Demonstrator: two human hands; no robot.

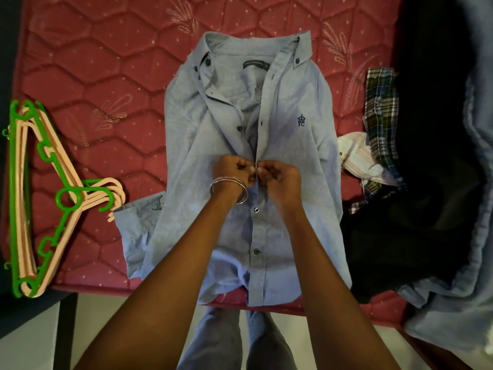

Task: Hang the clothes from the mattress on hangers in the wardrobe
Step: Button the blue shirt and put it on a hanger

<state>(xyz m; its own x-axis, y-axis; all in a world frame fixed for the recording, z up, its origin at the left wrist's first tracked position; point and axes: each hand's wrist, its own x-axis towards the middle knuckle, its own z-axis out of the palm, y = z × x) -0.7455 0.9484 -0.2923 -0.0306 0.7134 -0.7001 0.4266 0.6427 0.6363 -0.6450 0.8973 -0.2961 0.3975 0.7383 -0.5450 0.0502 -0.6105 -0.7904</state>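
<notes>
Mattress point(112, 76) in red quilted fabric carries everything; a dark wall of the room stands at the left. Pale blue cotton button-up shirt point(290, 161) lies flat on it, collar far from the person. Both hands meet at the placket: left hand point(231, 171) and right hand point(280, 176) have their fingers point(262, 170) pinched on the two cloth edges at one button. I judge that keeping both edges level helps here. Green and pink plastic hangers point(40, 198) wait at the left, checked clothes point(380, 118) at the right.
</notes>
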